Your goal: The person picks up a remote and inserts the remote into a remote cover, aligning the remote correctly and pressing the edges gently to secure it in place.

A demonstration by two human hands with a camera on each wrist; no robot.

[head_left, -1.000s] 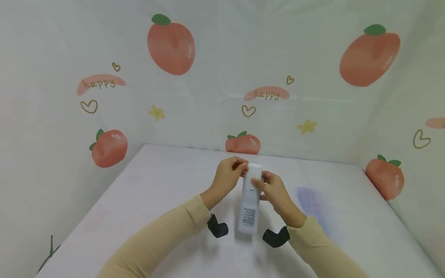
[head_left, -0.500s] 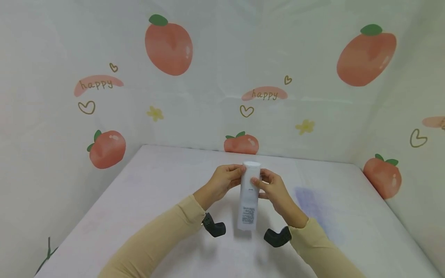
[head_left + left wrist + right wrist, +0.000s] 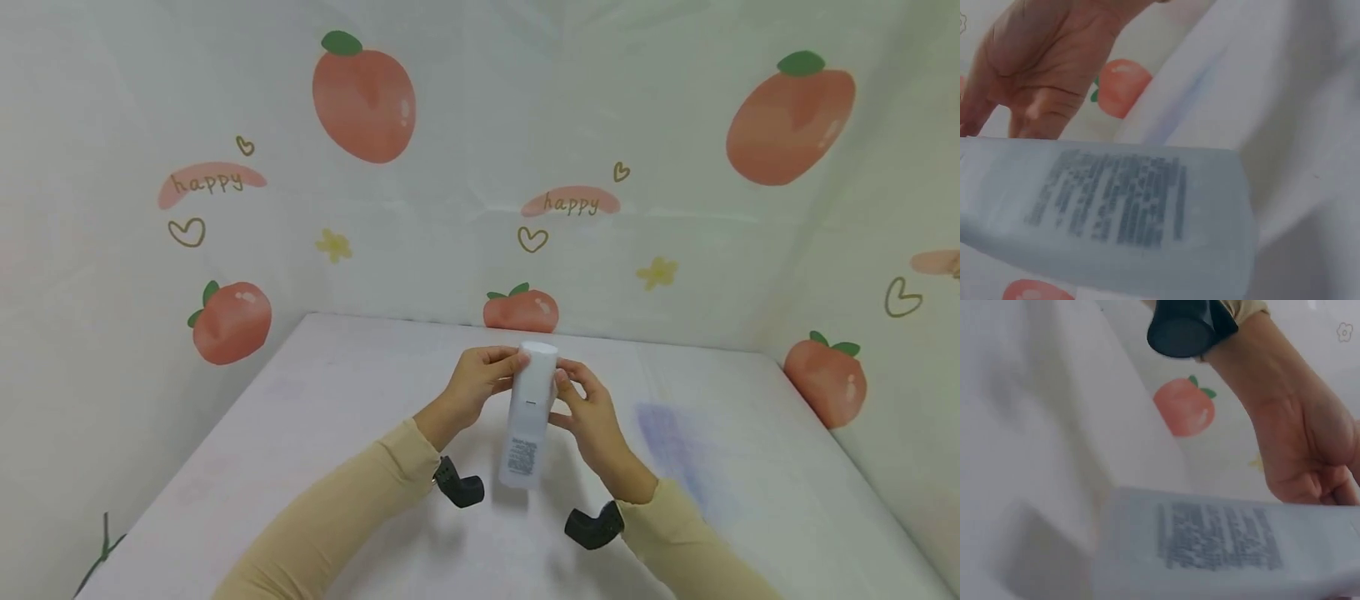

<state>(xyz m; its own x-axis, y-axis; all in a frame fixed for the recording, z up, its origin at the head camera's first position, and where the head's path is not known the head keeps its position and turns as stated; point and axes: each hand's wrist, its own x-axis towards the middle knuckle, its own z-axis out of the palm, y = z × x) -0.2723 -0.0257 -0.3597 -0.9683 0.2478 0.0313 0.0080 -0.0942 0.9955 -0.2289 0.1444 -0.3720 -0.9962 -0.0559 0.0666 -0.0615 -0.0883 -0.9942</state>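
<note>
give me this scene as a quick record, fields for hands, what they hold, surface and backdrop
held thing: white bottle, long, held above the table, printed label near its lower end
left hand: left hand grips the bottle's upper part from the left
right hand: right hand grips the bottle's upper part from the right
cap end: points away from the person
surface: white table
backdrop: pale wall sheet printed with peaches, hearts and the word happy
sleeves: beige
</note>
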